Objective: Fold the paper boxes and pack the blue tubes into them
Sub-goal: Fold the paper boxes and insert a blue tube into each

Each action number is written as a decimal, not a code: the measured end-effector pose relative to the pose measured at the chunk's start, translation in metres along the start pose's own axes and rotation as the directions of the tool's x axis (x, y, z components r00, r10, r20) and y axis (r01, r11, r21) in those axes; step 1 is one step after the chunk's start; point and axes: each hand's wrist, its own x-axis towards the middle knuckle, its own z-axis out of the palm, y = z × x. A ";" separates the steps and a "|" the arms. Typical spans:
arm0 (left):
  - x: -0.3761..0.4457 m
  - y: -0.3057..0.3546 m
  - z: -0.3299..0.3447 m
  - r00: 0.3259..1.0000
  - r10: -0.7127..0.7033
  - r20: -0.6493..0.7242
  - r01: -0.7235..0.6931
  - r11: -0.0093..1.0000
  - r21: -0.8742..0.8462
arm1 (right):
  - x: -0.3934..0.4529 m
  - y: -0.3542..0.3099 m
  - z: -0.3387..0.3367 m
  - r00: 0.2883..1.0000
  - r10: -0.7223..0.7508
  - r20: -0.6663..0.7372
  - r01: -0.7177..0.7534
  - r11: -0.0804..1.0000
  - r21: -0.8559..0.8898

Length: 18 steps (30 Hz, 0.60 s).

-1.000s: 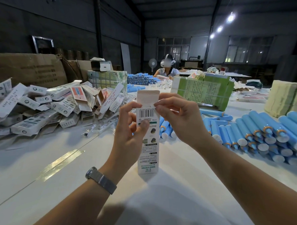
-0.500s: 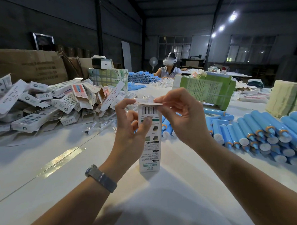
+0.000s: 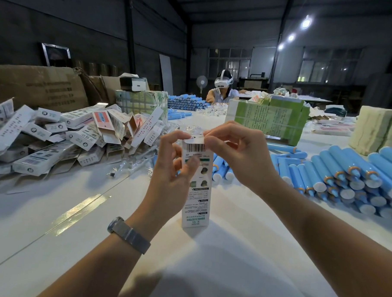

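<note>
A white paper box stands upright on the white table, its lower end touching the table top and its barcode face turned toward the camera. The left hand comes up from the lower left, with the forearm rising steeply and a grey watch on the wrist. This hand holds the box at its upper part: the thumb lies on the front face just under the barcode, and the curled fingers reach up to the top left corner. The right hand enters from the right, its forearm crossing the lower right part of the view. Its thumb and index finger are pressed together on the small top flap of the box, pinching it at the top edge, while the other fingers are bent loosely behind. The flap lies almost flat over the opening. Behind and to the right of the box, many blue tubes lie in a heap on the table, close to the right wrist. On the left side of the table there is a pile of boxes, well apart from the hands.
</note>
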 end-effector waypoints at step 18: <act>0.004 0.003 0.001 0.997 0.016 -0.081 -0.025 0.993 -0.117 | 0.002 -0.007 0.008 0.992 -0.126 0.033 0.130 0.960 -0.246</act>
